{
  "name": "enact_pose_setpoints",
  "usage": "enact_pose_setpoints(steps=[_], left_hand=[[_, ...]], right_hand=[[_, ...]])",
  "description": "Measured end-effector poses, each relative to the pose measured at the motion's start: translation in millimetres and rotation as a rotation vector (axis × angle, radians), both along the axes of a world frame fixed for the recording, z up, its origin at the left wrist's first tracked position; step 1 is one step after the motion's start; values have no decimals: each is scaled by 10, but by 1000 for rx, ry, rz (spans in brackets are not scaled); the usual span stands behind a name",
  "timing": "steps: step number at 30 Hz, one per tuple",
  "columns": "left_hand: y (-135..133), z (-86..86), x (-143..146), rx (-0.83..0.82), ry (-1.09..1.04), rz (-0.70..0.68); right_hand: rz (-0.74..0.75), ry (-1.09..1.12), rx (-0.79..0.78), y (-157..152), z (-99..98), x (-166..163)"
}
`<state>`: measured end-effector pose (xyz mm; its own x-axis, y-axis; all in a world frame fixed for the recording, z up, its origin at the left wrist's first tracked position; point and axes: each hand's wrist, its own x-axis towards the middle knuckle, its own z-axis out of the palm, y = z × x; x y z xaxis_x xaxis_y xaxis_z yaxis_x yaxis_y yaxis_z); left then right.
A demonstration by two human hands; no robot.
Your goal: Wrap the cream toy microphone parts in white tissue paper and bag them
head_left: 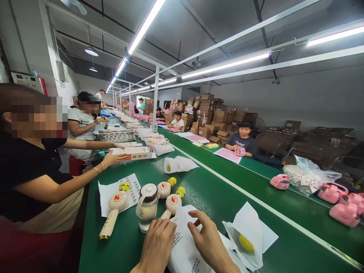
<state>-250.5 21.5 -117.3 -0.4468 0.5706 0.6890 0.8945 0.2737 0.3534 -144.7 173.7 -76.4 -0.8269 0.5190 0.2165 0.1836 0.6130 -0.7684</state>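
The green belt point(216, 197) runs away from the person's hands, and a co-worker point(34, 167) sits just left of them, holding a flat box point(133, 153) farther up the line. Across the belt, well beyond the hands, sit pink toys point(280, 181) and a clear sack point(309, 175).

Both hands rest on a white bag point(184, 246) at the near edge. The left hand point(156, 246) lies with fingers curled down over the bag's left edge, seemingly pinching it — though the fingertips are hidden, so how firmly it grips cannot be told. The right hand point(209, 240) is partly open, thumb and forefinger spread on the bag's top as if parting the mouth.

Judging by how things lie, the bagging is part done. Just right of the right hand lies a bag already filled point(247, 239), a yellow mesh head showing through it; farther up the belt, beyond the grip, sits another wrapped one point(179, 164). Left to do: two bare microphones point(170, 199) lie just beyond the left hand, touching the held bag's top edge, and a third point(113, 208) lies well left on a leaflet point(133, 189). A jar point(147, 207) stands just above the left hand — between the loose microphones.
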Motion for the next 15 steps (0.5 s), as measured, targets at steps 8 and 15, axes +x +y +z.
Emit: enact_pose_setpoints(steps=[8, 15], left_hand=[[-7, -59, -51, 146, -79, 83], [25, -251, 97, 215, 244, -85]], right_hand=[[11, 44, 91, 100, 73, -317], [-56, -2, 130, 232, 58, -14]])
